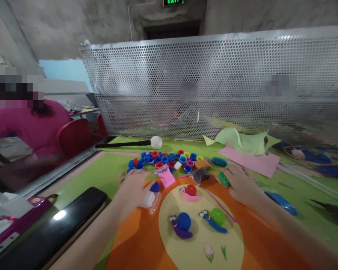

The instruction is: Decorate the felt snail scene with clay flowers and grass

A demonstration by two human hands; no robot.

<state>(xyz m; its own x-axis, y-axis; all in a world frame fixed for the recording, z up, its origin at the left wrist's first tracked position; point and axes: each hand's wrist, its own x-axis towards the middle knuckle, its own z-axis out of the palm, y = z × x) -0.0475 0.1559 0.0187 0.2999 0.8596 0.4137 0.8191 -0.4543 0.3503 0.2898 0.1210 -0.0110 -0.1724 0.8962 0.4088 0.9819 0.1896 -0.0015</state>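
My left hand [133, 187] rests on the orange sheet [141, 240], its fingers curled over a small clear bag of white clay [150, 198] and touching a blue lump [154, 186]. My right hand [240, 183] lies flat with fingers stretched out, next to a green clay piece [223, 179]. Between the hands sits a yellow paper disc [199, 240] carrying three clay snails: a red one [190, 191], a blue one [182, 224] and a green one [216, 218]. A pink clay bag [166, 178] lies just beyond.
Several coloured bottle caps [169, 159] lie behind the disc, with orange [202, 164] and dark [202, 175] clay bags. Pink [250, 159] and green paper [242, 140] lie at right. A black stick with a white ball [156, 142], a perforated metal screen [214, 82] and a person in magenta [30, 123] are nearby.
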